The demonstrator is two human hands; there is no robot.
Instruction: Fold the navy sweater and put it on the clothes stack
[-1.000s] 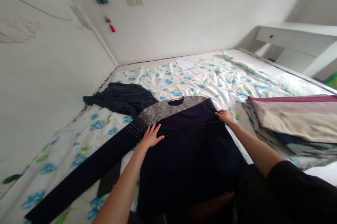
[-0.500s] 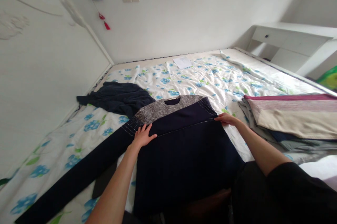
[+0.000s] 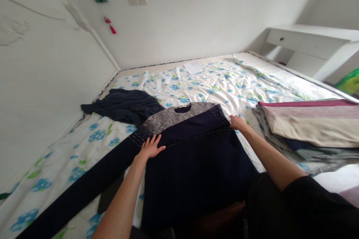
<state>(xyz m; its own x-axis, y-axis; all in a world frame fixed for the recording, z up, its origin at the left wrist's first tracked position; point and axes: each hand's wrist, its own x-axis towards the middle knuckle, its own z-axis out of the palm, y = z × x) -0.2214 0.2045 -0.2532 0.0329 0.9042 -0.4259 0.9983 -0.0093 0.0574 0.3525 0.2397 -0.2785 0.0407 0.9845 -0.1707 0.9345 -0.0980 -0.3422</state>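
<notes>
A dark navy sweater (image 3: 193, 168) with a speckled grey yoke lies spread on the flowered bed sheet (image 3: 98, 136). One long sleeve stretches toward the lower left; the other lies folded across the chest. My left hand (image 3: 150, 148) rests flat with fingers spread on the sweater, near the left armpit. Beside the folded sleeve's outer edge, at the right shoulder, is my right hand (image 3: 238, 123). Its thumb and fingers look slightly apart, and nothing shows between them.
A crumpled dark garment (image 3: 126, 106) lies behind the left sleeve. Folded clothes (image 3: 311, 121) are stacked at the right. A paper (image 3: 193, 67) lies near the wall, and a white desk (image 3: 305, 44) stands at the back right.
My right hand has come off the sweater's edge and risen slightly, its fingers loosened. My left hand stays in place on the sweater.
</notes>
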